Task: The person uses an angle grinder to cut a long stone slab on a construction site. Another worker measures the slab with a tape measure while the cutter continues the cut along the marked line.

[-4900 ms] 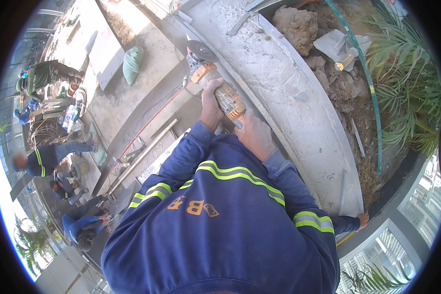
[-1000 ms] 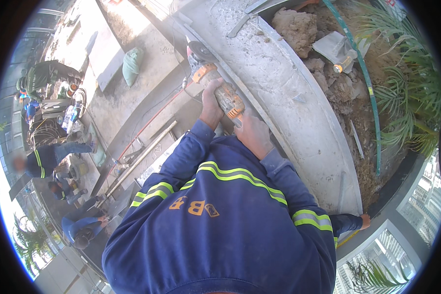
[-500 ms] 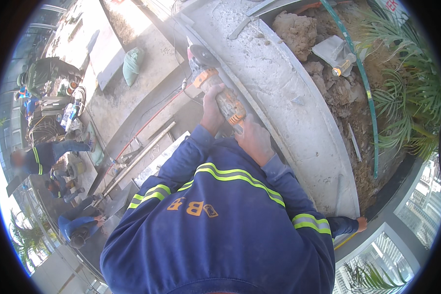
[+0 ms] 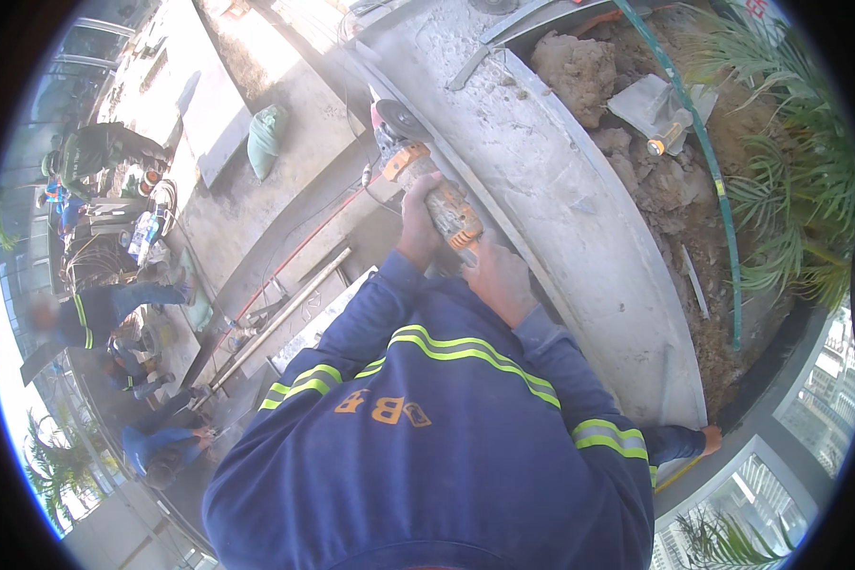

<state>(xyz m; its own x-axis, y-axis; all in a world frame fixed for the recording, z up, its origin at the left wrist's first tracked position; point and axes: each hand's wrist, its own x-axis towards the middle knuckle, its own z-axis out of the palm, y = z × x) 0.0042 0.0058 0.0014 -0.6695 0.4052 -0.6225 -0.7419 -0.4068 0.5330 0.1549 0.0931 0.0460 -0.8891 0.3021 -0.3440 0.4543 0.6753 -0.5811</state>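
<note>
A dusty orange and grey angle grinder is held in both my hands, its dark disc at the far end by the inner edge of a curved concrete curb. My left hand is wrapped round the tool's body behind its orange collar. Farther back, my right hand grips the rear end. Pale dust coats the tool and my fingers and hazes the air around the disc. Whether the disc touches the concrete I cannot tell.
Soil, rocks, a green strap and palm leaves lie right of the curb. A co-worker's hand rests at the curb's near right end. Several people, cables, a long pole and a green sack are left.
The whole view has shifted slightly. The grinder and both my hands sit a little lower and to the right in the picture, with the same grip.
</note>
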